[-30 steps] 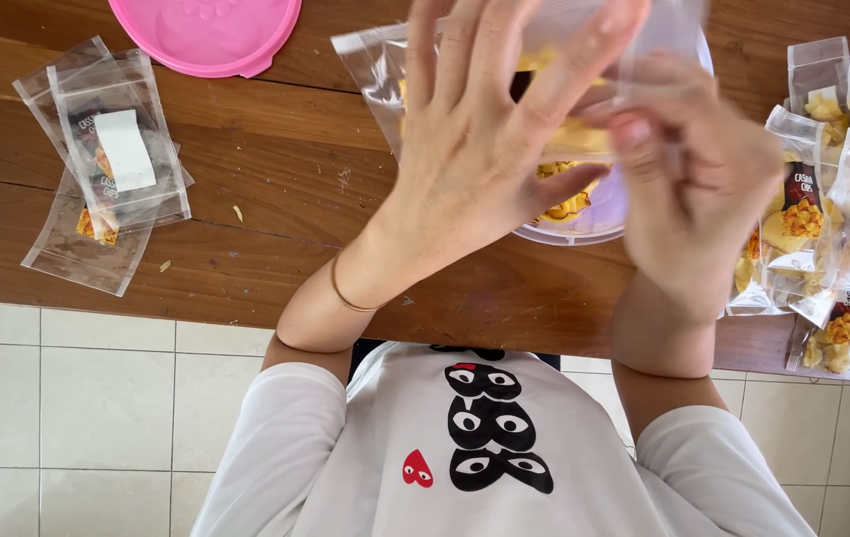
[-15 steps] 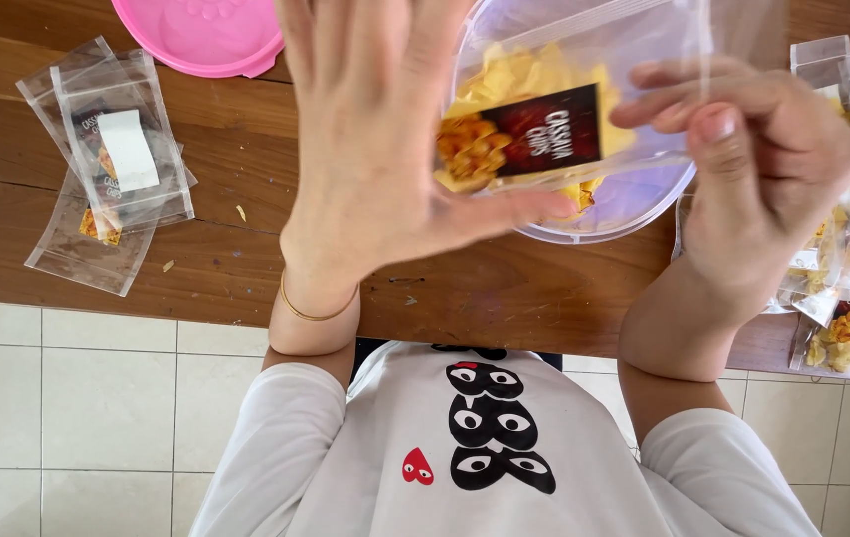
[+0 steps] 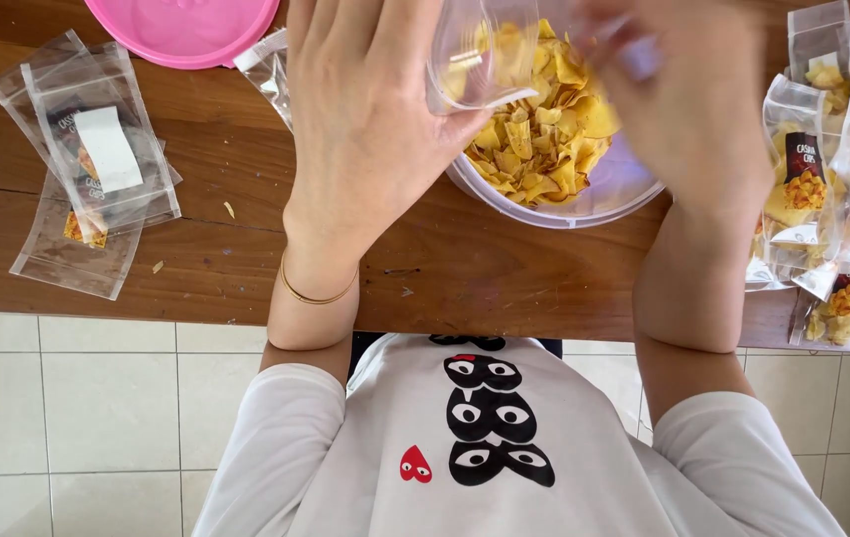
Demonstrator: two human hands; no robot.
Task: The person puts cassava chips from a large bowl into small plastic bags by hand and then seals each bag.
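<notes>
The left hand [image 3: 365, 129] holds a small clear bag [image 3: 480, 55] by its lower edge, thumb pressed under it and fingers spread up along its side, just above a clear bowl [image 3: 584, 199] heaped with yellow chips [image 3: 544, 139]. The bag hangs over the bowl, and a few chips show through its film. The right hand [image 3: 688, 109] is blurred; it reaches over the far side of the bowl toward the mouth of the bag, and I cannot tell whether its fingers pinch the film or a chip. The bowl sits on the wooden tabletop [image 3: 216, 259], close to its near edge. At the left lies a loose pile of empty bags [image 3: 87, 169] with paper labels inside, and behind them the rim of a pink lid [image 3: 186, 30]. At the right edge a cluster of filled bags [image 3: 823, 199] leans together, well apart from the empty ones. A thin gold bracelet [image 3: 316, 293] circles the left wrist
</notes>
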